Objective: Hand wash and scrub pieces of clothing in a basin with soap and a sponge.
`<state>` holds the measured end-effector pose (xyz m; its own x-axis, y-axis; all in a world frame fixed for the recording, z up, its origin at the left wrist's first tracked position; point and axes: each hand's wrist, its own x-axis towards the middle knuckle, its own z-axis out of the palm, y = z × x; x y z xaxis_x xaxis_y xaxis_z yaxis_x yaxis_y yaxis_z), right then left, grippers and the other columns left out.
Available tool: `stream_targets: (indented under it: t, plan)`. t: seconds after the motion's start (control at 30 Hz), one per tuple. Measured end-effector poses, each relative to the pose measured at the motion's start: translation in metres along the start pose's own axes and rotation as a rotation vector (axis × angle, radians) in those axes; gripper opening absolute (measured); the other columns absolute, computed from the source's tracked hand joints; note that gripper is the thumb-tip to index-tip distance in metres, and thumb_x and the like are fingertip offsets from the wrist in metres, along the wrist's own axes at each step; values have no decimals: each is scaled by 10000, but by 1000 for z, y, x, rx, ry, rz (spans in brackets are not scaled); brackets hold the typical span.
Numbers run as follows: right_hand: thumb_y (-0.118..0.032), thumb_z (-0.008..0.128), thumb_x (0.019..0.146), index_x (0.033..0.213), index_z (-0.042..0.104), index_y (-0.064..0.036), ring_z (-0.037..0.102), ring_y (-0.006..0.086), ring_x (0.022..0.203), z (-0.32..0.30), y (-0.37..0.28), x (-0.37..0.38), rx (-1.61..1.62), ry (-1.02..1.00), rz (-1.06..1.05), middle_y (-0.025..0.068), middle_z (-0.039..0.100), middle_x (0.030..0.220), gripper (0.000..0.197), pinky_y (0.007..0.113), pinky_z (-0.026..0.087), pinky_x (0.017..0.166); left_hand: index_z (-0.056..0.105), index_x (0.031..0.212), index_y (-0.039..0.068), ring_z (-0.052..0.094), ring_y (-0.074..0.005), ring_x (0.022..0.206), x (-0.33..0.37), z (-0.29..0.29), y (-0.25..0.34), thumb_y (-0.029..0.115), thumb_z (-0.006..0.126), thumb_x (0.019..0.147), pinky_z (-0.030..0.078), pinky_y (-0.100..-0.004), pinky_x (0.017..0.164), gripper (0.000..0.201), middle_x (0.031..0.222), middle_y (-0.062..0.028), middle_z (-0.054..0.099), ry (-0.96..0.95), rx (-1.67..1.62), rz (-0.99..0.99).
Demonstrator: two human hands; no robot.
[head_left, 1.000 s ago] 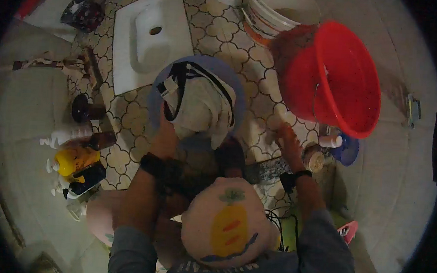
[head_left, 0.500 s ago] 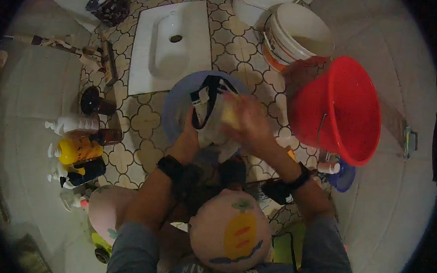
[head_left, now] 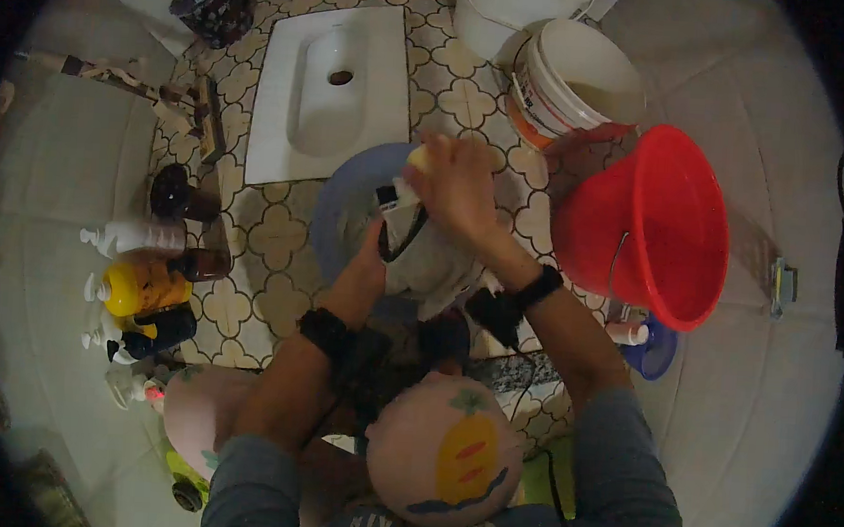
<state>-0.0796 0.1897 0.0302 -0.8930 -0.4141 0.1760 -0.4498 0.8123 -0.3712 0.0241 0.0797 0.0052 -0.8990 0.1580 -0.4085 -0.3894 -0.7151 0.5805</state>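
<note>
A pale garment (head_left: 430, 261) with a dark band and a white label lies bunched over a blue basin (head_left: 334, 206) on the floor. At the garment's left side, my left hand (head_left: 368, 268) is closed on its dark band. My right hand (head_left: 460, 184) is wrapped round a pale yellow bar of soap (head_left: 417, 158), of which only an edge shows. That hand is over the far part of the basin, by the label end of the garment. What lies deeper in the basin is mostly hidden by the cloth and my hands.
A red bucket (head_left: 596, 230) tilts at the right, with white buckets (head_left: 584, 76) behind it. Beyond the basin is a white squat toilet (head_left: 329, 116). Pump bottles (head_left: 144, 289) line the left wall, below a brush-like tool (head_left: 208, 119). A dark bin (head_left: 209, 9) stands far left.
My right hand has moved up and away from me with the soap, from the middle of the garment to its far edge. My left hand still holds the band, slightly lower.
</note>
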Motion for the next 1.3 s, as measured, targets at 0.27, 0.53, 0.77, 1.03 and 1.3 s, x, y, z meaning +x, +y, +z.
stream_targets:
  t: [0.27,0.53,0.77,1.03,1.3]
  plan:
    - [-368,520,816,1135,497,-134,497,310,940,-21,-33,-21,-207,45,-250,164,466,1097,396,423,394,773,396,1279,79,450,-274,1163,0,-3,5,421,335,908,351,-419,985,508,1265,-121,458,-45,97,-4]
    - [-286,516,850,1095,488,-114,534,262,837,3,69,6,858,162,377,114,531,973,301,366,438,695,354,1303,71,441,-257,1174,12,-7,8,382,312,927,354,-397,982,490,1282,-124,439,-223,-185,1]
    - [-395,483,858,1148,431,-99,528,243,937,0,11,-39,2027,-325,841,97,539,1029,416,354,459,769,259,1347,56,414,-245,1195,28,28,10,361,307,938,347,-360,981,513,1315,-121,395,-323,195,204]
    - [-37,735,662,1285,332,-56,498,188,1042,78,92,-76,912,-95,-59,73,493,1173,743,307,397,916,226,1351,20,423,-292,1153,25,26,29,413,575,811,373,-338,931,753,1286,-186,386,199,809,266]
    - [-327,543,845,1167,432,-37,525,193,942,-3,70,-20,1544,-380,587,84,514,1075,448,306,435,796,581,1010,-7,569,-171,840,28,9,46,461,591,790,444,-313,732,517,906,-98,617,211,1143,76]
